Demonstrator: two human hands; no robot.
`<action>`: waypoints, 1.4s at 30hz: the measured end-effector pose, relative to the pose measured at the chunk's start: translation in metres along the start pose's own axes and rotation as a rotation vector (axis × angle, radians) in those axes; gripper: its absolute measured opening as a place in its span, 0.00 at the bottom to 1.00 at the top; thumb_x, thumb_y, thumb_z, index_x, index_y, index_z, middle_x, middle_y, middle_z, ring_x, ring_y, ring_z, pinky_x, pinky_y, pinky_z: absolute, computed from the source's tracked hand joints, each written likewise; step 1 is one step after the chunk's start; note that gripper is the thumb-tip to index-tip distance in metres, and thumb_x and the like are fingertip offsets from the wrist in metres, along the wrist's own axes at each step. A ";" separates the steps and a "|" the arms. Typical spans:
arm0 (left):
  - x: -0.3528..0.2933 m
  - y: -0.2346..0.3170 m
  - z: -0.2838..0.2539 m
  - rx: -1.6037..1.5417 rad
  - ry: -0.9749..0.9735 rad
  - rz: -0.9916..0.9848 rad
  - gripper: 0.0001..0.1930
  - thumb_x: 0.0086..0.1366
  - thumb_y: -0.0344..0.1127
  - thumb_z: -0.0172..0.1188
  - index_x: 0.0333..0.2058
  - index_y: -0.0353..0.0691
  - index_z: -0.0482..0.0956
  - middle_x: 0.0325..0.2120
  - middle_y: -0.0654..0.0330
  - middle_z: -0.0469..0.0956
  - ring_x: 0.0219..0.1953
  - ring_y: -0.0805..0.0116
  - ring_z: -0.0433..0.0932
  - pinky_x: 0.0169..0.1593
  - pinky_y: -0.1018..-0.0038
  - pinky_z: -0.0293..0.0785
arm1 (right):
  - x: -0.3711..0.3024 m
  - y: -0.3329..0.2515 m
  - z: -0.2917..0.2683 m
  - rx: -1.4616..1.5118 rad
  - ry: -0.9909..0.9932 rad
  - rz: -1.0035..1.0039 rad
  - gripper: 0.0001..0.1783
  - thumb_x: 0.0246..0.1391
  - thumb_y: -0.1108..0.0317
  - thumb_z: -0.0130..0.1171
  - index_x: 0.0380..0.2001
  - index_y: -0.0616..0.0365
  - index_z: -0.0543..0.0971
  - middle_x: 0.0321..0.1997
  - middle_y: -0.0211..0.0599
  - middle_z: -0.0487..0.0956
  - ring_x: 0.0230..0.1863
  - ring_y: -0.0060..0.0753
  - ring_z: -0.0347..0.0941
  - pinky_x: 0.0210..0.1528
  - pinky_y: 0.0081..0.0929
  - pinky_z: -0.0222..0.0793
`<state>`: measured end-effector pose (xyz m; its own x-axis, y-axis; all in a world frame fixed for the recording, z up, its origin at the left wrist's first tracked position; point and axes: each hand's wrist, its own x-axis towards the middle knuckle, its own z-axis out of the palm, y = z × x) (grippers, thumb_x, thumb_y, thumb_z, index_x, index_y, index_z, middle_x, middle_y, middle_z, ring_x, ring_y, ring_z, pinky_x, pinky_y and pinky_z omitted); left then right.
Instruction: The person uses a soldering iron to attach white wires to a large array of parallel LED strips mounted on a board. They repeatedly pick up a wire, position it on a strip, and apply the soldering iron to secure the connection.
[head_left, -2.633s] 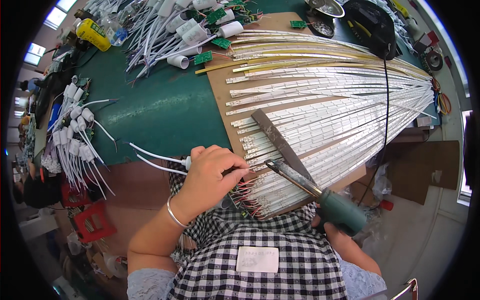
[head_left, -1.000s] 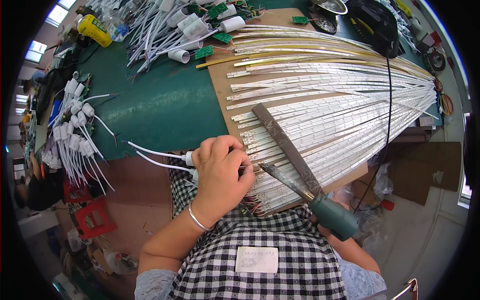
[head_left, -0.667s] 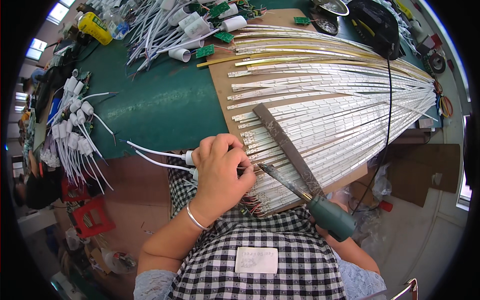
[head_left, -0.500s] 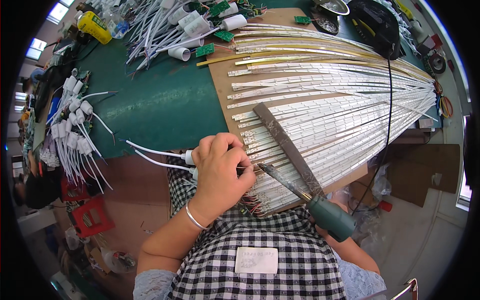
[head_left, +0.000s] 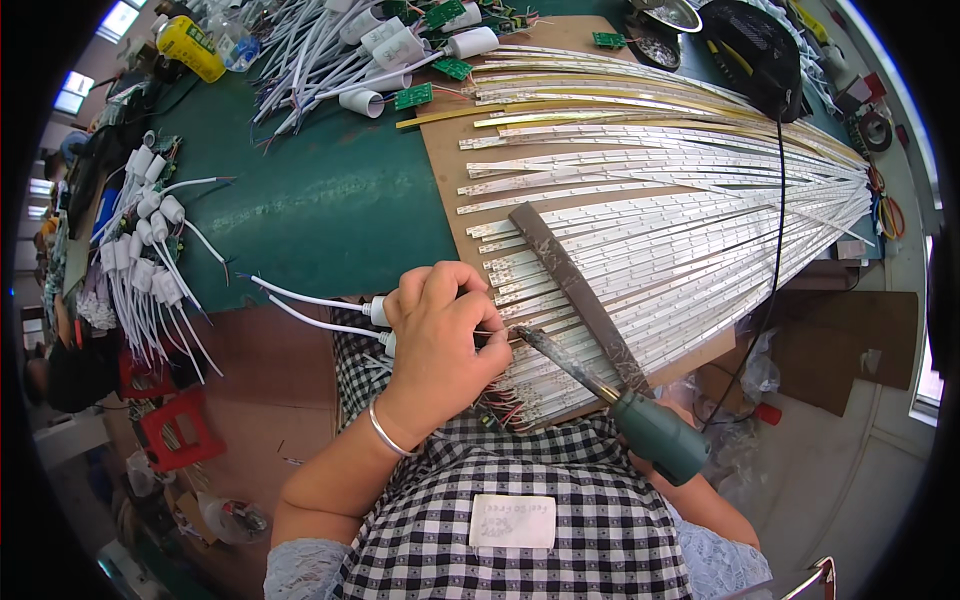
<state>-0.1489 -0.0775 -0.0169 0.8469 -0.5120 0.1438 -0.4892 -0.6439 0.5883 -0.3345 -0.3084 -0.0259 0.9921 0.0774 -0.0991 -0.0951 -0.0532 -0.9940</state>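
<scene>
My left hand (head_left: 440, 330) is closed in a pinch at the near-left ends of the LED strips (head_left: 600, 250), holding a thin wire at its fingertips. Beneath that hand, two white capped connectors (head_left: 376, 312) with white cables (head_left: 310, 298) stick out to the left. A soldering iron (head_left: 655, 430) with a green handle slants in from the right, its dark tip right beside my left fingertips. My right hand (head_left: 682, 412) grips the handle; the iron hides most of it and its fingers. A flat dark bar (head_left: 575, 290) lies across the strips.
A brown board (head_left: 445, 165) under the strips rests on the green table (head_left: 310, 200). White tube caps with cables (head_left: 385, 50) and green circuit boards (head_left: 413, 96) pile up at the back; more capped cables (head_left: 150, 240) lie left. A black cord (head_left: 780, 220) crosses the strips. A red stool (head_left: 180, 430) stands lower left.
Almost nothing differs. The whole view has shifted very slightly; both hands and the soldering iron keep their places at the strip ends.
</scene>
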 end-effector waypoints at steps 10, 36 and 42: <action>0.000 0.000 0.000 -0.002 -0.007 -0.007 0.07 0.42 0.29 0.64 0.19 0.46 0.73 0.38 0.67 0.69 0.46 0.58 0.61 0.49 0.60 0.53 | -0.003 -0.006 -0.001 -0.287 0.069 -0.053 0.21 0.51 0.70 0.62 0.48 0.66 0.74 0.44 0.40 0.79 0.43 0.34 0.77 0.47 0.26 0.72; 0.001 0.002 -0.001 0.012 -0.002 -0.002 0.07 0.42 0.29 0.64 0.17 0.46 0.72 0.38 0.67 0.69 0.46 0.57 0.62 0.49 0.60 0.54 | -0.020 0.023 0.003 0.245 0.058 0.067 0.23 0.55 0.77 0.58 0.54 0.67 0.67 0.48 0.46 0.76 0.45 0.32 0.76 0.46 0.25 0.75; 0.001 0.003 -0.001 0.019 -0.003 -0.013 0.07 0.42 0.30 0.64 0.17 0.46 0.72 0.38 0.67 0.68 0.46 0.58 0.62 0.49 0.60 0.53 | -0.006 0.021 0.001 -0.061 0.008 -0.160 0.26 0.51 0.79 0.62 0.53 0.65 0.67 0.48 0.43 0.76 0.46 0.30 0.76 0.48 0.24 0.74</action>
<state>-0.1494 -0.0798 -0.0139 0.8527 -0.5048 0.1341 -0.4819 -0.6613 0.5748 -0.3428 -0.3092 -0.0458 0.9948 0.0819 0.0613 0.0695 -0.1014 -0.9924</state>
